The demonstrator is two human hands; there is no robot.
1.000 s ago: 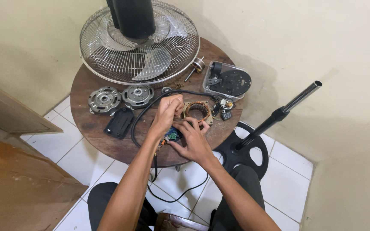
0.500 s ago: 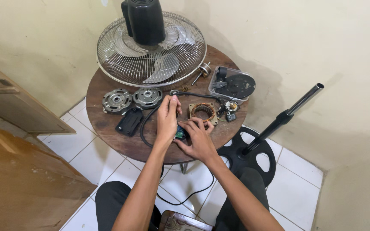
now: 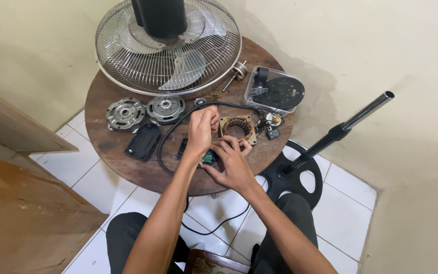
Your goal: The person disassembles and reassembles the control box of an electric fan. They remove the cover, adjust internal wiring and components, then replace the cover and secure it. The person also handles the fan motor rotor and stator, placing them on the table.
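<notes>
Small green-and-black electrical part (image 3: 209, 157): held at the near edge of the round wooden tabletop (image 3: 112, 147), just in front of the copper-wound stator (image 3: 238, 128). Right hand (image 3: 234, 165): cupped around the part from below and the near side, fingers closed on it. Left hand (image 3: 201, 129): clenched above the part; contents of the fist not discernible. Black cable (image 3: 171, 133): looped left of the stator, passing under the left hand. Two motor end plates (image 3: 145, 111) and fan guard (image 3: 168, 50): beyond the stator. Likely light, rigid, small. Grip by the edges; avoid strain on thin wires, probably fragile.
</notes>
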